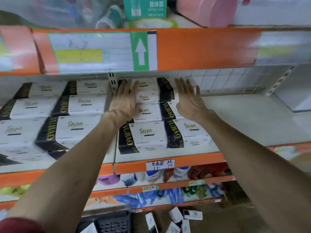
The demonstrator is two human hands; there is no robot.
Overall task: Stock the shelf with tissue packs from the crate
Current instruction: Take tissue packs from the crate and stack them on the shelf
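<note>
Head view shows both bare arms stretched up and forward to the shelf [252, 118]. The left hand [125, 100] lies flat with straight fingers on the rear stack of tissue packs [148, 96], and the right hand [188, 98] is open with fingers spread just beside that stack's right end, holding nothing. The packs lie flat in rows, long axis along the shelf, black bands to the left; below, a dark crate [114, 222] stands on the floor with loose packs [175, 215] scattered beside it.

On the shelf [252, 118], tissue packs [144, 137] lie stacked left; the crate [114, 222] seemingly sits below.
</note>
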